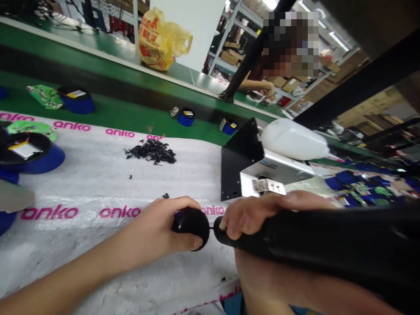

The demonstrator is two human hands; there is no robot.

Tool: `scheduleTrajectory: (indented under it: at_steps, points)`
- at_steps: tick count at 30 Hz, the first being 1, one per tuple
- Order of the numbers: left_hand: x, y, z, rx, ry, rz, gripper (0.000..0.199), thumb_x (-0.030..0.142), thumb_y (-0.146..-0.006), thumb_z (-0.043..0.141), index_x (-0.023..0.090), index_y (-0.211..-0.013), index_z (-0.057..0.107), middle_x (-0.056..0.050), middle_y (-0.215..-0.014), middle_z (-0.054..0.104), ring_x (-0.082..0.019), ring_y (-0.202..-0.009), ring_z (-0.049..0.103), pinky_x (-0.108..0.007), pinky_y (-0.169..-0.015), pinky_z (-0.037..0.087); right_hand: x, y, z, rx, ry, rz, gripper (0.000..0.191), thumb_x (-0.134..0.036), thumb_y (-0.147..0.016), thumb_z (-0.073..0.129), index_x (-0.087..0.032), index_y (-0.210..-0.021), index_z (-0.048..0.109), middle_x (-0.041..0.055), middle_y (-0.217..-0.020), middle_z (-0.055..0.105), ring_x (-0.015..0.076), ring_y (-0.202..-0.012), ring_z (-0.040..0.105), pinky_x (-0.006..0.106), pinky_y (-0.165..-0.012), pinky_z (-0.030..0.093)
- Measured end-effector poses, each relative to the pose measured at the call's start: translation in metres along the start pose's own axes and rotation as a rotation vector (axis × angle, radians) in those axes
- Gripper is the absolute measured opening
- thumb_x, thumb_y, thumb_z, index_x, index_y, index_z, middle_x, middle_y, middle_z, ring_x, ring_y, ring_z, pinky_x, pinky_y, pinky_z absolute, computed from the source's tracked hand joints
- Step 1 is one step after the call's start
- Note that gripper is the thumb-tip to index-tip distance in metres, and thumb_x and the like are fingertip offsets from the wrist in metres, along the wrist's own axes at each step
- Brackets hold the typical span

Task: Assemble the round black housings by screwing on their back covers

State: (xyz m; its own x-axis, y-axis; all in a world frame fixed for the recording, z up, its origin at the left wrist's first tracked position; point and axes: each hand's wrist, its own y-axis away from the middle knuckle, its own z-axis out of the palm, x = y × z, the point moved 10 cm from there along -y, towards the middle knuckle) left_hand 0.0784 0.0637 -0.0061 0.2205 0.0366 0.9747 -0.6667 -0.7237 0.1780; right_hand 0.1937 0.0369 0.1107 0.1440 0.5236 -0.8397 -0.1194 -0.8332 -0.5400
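My left hand [154,236] is closed around a small round black part [193,227], thumb across its near side and its far side hidden by the fingers. My right hand [252,214] grips a black electric screwdriver [315,245], which lies sideways across the view. Its thin bit reaches the right side of the round part; I cannot tell whether it sits in a screw. Beyond my left hand, a heap of small black pieces [152,152] lies on the white sheet [82,188] printed with pink "anko" lettering.
A metal screw feeder box [241,162] stands beyond my right hand, with a white plastic bottle [292,139] on top. Blue housings [39,164] with batteries and green circuit boards [46,96] are at left. A yellow bag [160,41] sits across the bench, near another person's hand [267,89].
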Motion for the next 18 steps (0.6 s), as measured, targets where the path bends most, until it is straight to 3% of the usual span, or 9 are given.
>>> scheduleTrajectory:
  at_steps: [2, 5, 8, 11, 14, 18]
  points:
    - [0.002, 0.001, -0.002, 0.038, -0.139, 0.055, 0.028, 0.031, -0.083, 0.070, 0.027, -0.110, 0.067, 0.000, -0.101, 0.067, -0.018, -0.082, 0.065, -0.027, -0.072, 0.051, 0.008, -0.004, -0.021, 0.221, -0.241, 0.106, 0.049, -0.073, -0.086, 0.054, -0.026, -0.097, 0.061, -0.0035, -0.059, 0.058, 0.0150, -0.042, 0.053, 0.030, -0.042, 0.047]
    - [0.007, 0.005, -0.009, 0.113, -0.379, 0.158, 0.038, 0.039, -0.091, 0.060, 0.030, -0.127, 0.060, -0.005, -0.116, 0.062, -0.020, -0.088, 0.065, -0.031, -0.077, 0.053, 0.005, -0.019, -0.050, 0.315, -0.292, 0.162, 0.059, -0.080, -0.079, 0.054, -0.022, -0.088, 0.058, -0.0062, -0.052, 0.051, 0.0125, -0.036, 0.045, 0.026, -0.035, 0.039]
    - [0.007, 0.008, -0.009, 0.092, -0.495, 0.268, 0.045, 0.041, -0.092, 0.060, 0.036, -0.136, 0.054, -0.004, -0.127, 0.063, -0.027, -0.112, 0.061, -0.038, -0.093, 0.051, -0.020, -0.033, -0.097, 0.494, -0.142, -0.071, 0.054, -0.077, -0.077, 0.057, -0.023, -0.082, 0.054, -0.0073, -0.049, 0.051, 0.0135, -0.034, 0.044, 0.026, -0.032, 0.037]
    - [-0.004, 0.006, -0.008, 0.048, -0.451, 0.234, 0.067, 0.038, -0.081, 0.075, 0.046, -0.141, 0.047, 0.003, -0.141, 0.058, -0.031, -0.127, 0.054, -0.042, -0.104, 0.046, -0.030, -0.037, -0.125, 0.701, 0.051, -0.284, 0.050, -0.073, -0.082, 0.054, -0.023, -0.081, 0.054, -0.0071, -0.049, 0.051, 0.0136, -0.035, 0.047, 0.025, -0.033, 0.037]
    - [-0.011, 0.002, -0.009, 0.109, -0.385, 0.133, 0.071, 0.034, -0.069, 0.085, 0.045, -0.133, 0.055, 0.004, -0.141, 0.059, -0.034, -0.127, 0.055, -0.046, -0.104, 0.045, -0.016, -0.044, -0.129, 0.713, 0.129, -0.277, 0.055, -0.078, -0.083, 0.048, -0.023, -0.079, 0.055, -0.0054, -0.047, 0.051, 0.0142, -0.033, 0.047, 0.024, -0.030, 0.035]
    - [-0.009, -0.003, 0.009, 0.047, -0.305, 0.011, 0.061, 0.028, -0.062, 0.086, 0.036, -0.119, 0.066, 0.002, -0.126, 0.069, -0.036, -0.116, 0.061, -0.048, -0.097, 0.049, 0.002, -0.043, -0.113, 0.537, 0.030, -0.028, 0.066, -0.085, -0.078, 0.046, -0.021, -0.087, 0.059, -0.0045, -0.048, 0.051, 0.0146, -0.033, 0.046, 0.025, -0.027, 0.036]
